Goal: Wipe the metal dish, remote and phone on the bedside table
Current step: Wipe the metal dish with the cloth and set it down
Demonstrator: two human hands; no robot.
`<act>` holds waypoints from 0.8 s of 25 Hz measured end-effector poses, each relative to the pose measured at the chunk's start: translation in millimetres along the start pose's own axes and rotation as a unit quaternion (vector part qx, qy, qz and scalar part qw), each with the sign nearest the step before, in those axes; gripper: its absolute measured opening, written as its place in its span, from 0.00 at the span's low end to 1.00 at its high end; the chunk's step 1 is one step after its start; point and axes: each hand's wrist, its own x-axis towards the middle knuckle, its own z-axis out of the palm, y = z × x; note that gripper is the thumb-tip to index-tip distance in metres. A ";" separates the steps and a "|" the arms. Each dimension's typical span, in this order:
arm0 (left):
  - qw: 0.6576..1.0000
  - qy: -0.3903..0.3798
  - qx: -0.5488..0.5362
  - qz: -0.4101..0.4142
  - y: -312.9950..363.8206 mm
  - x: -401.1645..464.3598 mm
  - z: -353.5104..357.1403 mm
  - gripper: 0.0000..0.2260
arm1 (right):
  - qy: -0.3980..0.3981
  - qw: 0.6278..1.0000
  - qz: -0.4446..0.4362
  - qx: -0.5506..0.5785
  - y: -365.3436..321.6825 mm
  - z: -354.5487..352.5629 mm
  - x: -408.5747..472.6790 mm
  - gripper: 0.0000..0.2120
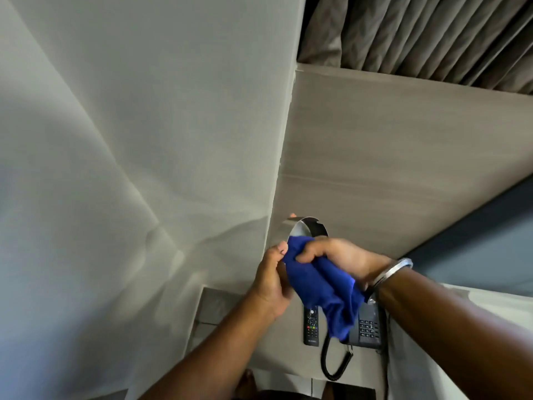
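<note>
Above the bedside surface (259,350), the metal dish (306,228) is held in the air, lifted clear of the remote (311,326) and the phone (369,327), which lie side by side directly below it. The left hand (269,284) grips the dish by its near edge, thumb curled over the rim and fingers (292,215) closed behind it. The right hand (340,259) is closed on a bunched blue cloth (320,290) and presses it against the inner face of the dish; the loose end of the cloth hangs down over the phone.

The step in hand appears to be the wiping of the dish. It is best done with the left hand steadying the rim while the cloth travels round the whole inner face and out to the edge, the dish being turned so that no part is missed. The trailing cloth should be gathered up, since it could drag on the phone's coiled cord (336,359).

The dish is thin, round and polished, bright silver with a reflective sheen; most of it is hidden behind cloth and hands.
</note>
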 end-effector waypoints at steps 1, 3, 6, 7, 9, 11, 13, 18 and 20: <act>1.000 0.011 -0.006 0.008 4.1 3.9 -1.3 0.24 | -0.014 0.991 -0.002 0.134 1.8 -2.7 1.4 0.13; 0.998 0.041 -0.051 -0.003 15.2 16.1 -13.0 0.24 | -0.038 0.958 -0.049 0.279 8.3 -16.3 -6.4 0.17; 0.993 0.022 -0.109 -0.043 23.3 30.1 -49.4 0.34 | -0.082 0.923 -0.143 0.349 23.5 -59.5 -33.3 0.22; 0.993 0.018 -0.111 -0.045 18.4 32.3 -61.5 0.37 | -0.104 0.908 -0.174 0.367 37.0 -79.2 -41.7 0.26; 0.994 0.053 -0.084 -0.036 -1.8 36.0 -82.8 0.33 | -0.096 0.883 -0.203 0.411 71.2 -112.7 -48.2 0.28; 0.989 0.143 -0.042 -0.025 -23.6 45.4 -90.5 0.20 | 0.017 0.889 -0.153 0.432 94.9 -130.8 -46.1 0.24; 0.970 0.243 -0.002 -0.018 -56.3 59.3 -109.2 0.14 | 0.126 0.888 -0.115 0.427 133.4 -149.0 -34.3 0.20; 0.911 0.385 0.147 -0.025 -190.6 96.8 -204.0 0.20 | 0.130 0.847 -0.021 0.516 244.7 -180.8 21.4 0.21; 0.887 0.429 0.167 -0.037 -235.4 108.8 -242.3 0.12 | 0.139 0.849 -0.025 0.509 280.3 -186.4 34.3 0.25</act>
